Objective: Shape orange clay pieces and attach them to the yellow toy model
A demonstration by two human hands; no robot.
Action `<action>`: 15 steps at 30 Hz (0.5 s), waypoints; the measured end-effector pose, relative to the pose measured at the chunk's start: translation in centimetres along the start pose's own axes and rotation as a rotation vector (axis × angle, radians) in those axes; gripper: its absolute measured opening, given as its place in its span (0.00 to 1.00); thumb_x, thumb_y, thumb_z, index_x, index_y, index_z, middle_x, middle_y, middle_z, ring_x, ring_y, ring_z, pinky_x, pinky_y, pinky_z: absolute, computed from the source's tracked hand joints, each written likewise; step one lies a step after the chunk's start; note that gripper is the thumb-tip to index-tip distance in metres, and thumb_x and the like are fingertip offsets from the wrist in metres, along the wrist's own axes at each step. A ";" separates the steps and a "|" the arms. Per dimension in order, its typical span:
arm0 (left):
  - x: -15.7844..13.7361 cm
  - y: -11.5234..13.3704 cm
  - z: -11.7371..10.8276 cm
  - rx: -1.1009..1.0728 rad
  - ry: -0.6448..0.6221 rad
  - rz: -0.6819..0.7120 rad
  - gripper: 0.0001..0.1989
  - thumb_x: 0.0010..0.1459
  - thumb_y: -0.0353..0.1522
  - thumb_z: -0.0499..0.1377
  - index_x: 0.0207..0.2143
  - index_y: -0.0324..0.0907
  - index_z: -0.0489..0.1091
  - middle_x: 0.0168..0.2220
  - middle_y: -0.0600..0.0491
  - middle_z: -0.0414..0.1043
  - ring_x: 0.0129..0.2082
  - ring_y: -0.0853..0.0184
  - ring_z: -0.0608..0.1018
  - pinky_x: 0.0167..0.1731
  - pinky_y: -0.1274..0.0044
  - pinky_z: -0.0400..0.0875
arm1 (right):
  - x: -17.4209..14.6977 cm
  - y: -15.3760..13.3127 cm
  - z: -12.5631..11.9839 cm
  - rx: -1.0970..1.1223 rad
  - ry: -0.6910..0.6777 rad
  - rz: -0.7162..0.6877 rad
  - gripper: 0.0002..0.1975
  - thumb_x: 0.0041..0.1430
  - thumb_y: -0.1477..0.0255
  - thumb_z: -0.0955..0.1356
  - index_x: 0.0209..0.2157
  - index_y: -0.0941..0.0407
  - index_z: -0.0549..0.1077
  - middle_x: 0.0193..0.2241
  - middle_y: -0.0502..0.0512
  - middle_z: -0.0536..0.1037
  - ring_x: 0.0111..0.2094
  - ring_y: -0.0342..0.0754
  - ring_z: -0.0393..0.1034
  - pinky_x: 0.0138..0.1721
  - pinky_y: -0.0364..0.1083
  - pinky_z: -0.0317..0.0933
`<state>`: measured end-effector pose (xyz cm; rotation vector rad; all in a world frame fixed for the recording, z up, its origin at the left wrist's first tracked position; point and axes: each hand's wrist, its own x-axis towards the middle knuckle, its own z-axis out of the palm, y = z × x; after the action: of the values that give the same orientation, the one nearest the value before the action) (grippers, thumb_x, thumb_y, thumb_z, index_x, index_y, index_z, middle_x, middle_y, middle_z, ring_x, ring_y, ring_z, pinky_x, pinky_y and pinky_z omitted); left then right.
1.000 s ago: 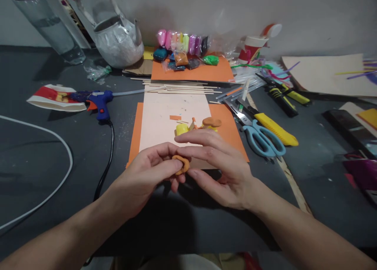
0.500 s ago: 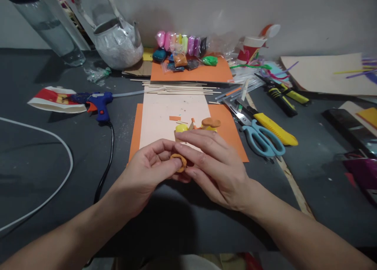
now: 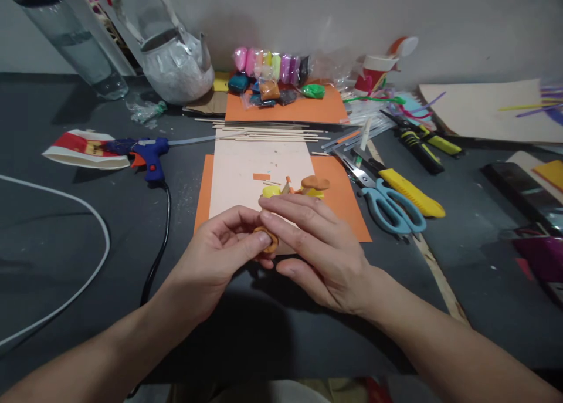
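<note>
Between the thumb and fingers of my left hand is a small piece of orange-brown modelling clay, its thumb pressed into the middle. My right hand lies just beside it, fingers stretched out and fingertips near the clay's upper edge; its thumb is apart from the clay. Beyond the hands, on the pale sheet, are a yellow clay piece and a rounded brown clay shape. My right hand partly hides these pieces.
A blue glue gun rests at left with its black cord. Blue-handled scissors and a yellow utility knife lie at right. Behind are wooden sticks, packets of coloured clay, a kettle and pliers.
My right thumb has moved away from the clay, opening a gap beneath the right fingers. My left hand still pinches the clay, which has turned slightly.
</note>
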<state>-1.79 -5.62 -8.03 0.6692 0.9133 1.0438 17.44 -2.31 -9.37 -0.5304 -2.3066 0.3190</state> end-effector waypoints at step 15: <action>0.0 0.3 0.6 -0.085 0.089 -0.006 0.07 0.49 0.28 0.74 0.29 0.40 0.80 0.25 0.57 0.78 0.25 0.75 0.79 0.32 0.84 0.76 | 0.0 -0.5 1.0 -0.080 -0.076 0.005 0.34 0.75 0.56 0.58 0.63 0.74 0.63 0.64 0.80 0.68 0.69 0.61 0.57 0.67 0.62 0.60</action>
<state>-1.41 -5.58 -7.54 0.5519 0.9417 1.1079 16.61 -2.83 -9.85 -0.5724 -2.4005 0.2536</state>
